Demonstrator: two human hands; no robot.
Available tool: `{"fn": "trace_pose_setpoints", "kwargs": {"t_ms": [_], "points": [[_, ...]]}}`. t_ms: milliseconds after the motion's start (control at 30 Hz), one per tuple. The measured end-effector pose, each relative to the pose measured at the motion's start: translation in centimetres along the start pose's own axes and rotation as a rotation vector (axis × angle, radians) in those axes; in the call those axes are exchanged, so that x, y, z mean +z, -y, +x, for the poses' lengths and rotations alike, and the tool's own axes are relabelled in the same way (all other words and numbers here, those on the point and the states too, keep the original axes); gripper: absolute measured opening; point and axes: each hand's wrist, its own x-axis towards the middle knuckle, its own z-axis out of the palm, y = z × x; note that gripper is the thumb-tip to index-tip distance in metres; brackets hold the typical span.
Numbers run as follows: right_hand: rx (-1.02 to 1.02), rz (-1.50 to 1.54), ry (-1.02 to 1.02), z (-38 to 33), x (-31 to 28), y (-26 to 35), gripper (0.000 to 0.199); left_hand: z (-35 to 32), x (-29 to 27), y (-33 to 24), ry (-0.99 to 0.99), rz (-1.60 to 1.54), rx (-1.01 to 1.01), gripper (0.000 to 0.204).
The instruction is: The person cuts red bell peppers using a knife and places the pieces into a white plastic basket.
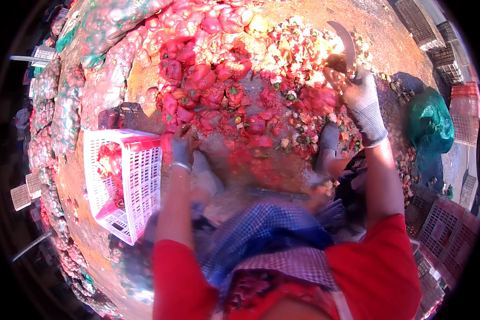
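Pepper heap ahead, knife up on the right, free hand low on the left.

I see the heap of red peppers spread over the ground from its far-left side to the centre, with cut scraps toward the far right. White-and-pink crate sits at my near left, some peppers inside. Left hand, gloved, rests at the heap's near edge just beside the crate's corner; I can't tell if it grips anything. Right hand, gloved, is closed around the curved knife, blade's long axis pointing away and up. Nearest whole peppers lie just beyond the left hand; the left is nearer.
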Motion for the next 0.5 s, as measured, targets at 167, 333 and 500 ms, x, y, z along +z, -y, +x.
{"fn": "trace_pose_setpoints", "kwargs": {"t_ms": [167,333,500], "points": [[0.432,0.285,-0.190,-0.9,-1.2,6.4,0.021,3.1,15.0,10.8,0.010,0.776,0.162,0.056],[0.488,0.206,-0.357,-1.9,-2.7,4.8,0.022,3.4,23.0,12.0,-0.193,1.265,0.020,0.077],[0.478,0.105,-0.316,-1.7,-0.7,5.1,0.020,6.4,21.6,13.9,-0.250,1.303,0.019,0.086]]}}
